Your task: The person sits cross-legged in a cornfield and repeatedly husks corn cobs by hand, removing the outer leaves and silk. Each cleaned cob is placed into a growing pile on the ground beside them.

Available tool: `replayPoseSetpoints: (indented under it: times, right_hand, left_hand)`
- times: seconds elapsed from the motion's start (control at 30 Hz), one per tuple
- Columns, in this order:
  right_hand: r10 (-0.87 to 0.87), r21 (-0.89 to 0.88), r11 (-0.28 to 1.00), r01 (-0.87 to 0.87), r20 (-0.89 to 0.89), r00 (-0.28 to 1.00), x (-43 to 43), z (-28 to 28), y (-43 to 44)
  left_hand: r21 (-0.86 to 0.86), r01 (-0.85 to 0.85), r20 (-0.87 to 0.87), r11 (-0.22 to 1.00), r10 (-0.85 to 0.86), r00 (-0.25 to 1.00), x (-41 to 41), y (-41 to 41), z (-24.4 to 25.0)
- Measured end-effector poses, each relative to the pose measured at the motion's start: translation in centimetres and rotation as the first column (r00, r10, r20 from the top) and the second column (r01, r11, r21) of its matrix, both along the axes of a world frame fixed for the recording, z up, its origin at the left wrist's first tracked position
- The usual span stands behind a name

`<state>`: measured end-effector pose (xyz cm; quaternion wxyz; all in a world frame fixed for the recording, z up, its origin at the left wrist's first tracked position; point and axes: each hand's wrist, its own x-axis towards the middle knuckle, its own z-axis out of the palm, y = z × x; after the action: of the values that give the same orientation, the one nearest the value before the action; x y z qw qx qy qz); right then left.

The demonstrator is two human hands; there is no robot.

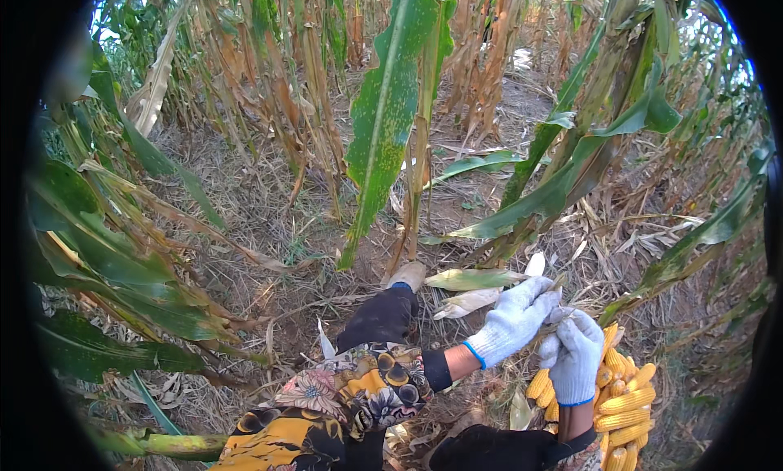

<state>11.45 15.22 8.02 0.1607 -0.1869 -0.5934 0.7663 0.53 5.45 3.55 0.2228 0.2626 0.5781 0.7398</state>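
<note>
My left hand [511,318], in a white knit glove with a blue cuff edge, meets my right hand [575,352] in a matching glove. The fingers of both pinch a dry brown piece of corn plant [559,282], probably husk, mostly hidden by the gloves. Just left of my left hand lie a greenish husk [471,279] and a pale husk [468,303] on the soil. A whitish husk tip [535,264] points up behind the left fingers. Below and right of my right hand is a pile of bare yellow corn cobs [624,404], partly covered by my wrist.
A broad green corn leaf [388,116] hangs ahead over a dry stalk [419,183]. Leaning stalks and leaves [550,189] reach in from the right. More leaves [116,269] crowd the left. My shoe [407,276] rests at the stalk's base; dry litter [263,196] covers the ground.
</note>
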Motion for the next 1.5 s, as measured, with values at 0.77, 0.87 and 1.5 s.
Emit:
replayPoseSetpoints:
  times: [0.77,0.87,1.5]
  right_hand:
    - [0.360,-0.010,0.920,-0.391,0.409,0.839,5.6,-0.7,3.6]
    - [0.336,0.029,0.923,-0.384,0.428,0.839,7.8,-0.4,4.7]
    - [0.221,0.087,0.953,-0.289,0.451,0.865,14.7,0.7,5.6]
  left_hand:
    - [0.245,-0.433,0.585,0.867,0.223,0.779,-10.0,-5.4,-2.3]
    - [0.236,-0.464,0.628,0.854,0.230,0.743,-10.2,-5.6,-2.5]
    - [0.138,-0.608,0.716,0.782,0.345,0.606,-13.1,-7.5,-5.2]
